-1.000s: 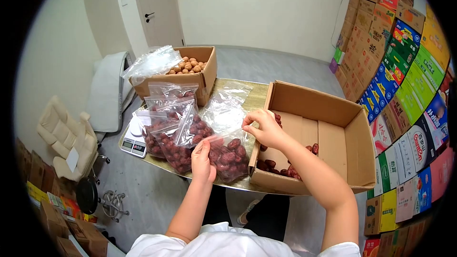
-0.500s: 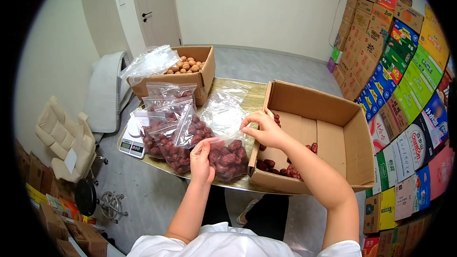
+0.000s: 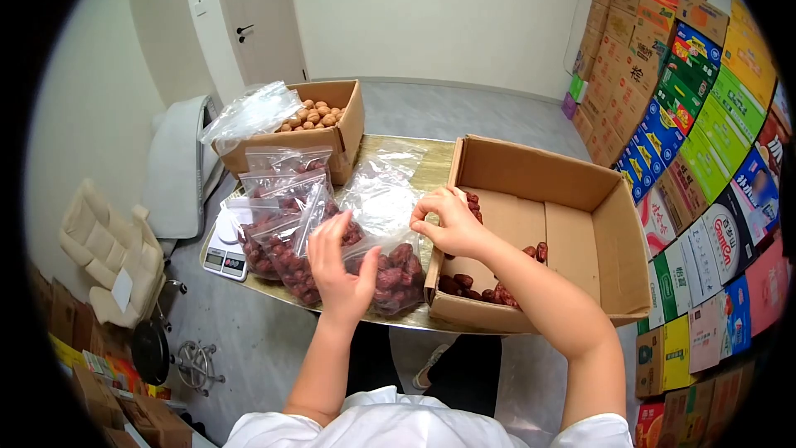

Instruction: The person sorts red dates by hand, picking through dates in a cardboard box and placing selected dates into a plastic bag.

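Holds the left hand (image 3: 338, 272) raised at the date bag (image 3: 400, 279) just left of the open box (image 3: 543, 172), with fingers spread wide; arches the right hand (image 3: 452, 224) over the box's left rim, with fingers curled narrow, unclear whether gripping the bag.

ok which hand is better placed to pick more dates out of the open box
Probably the right: the right hand is beside the open box, its forearm over it, near the loose dates. The left hand is farther off, by the bagged dates.
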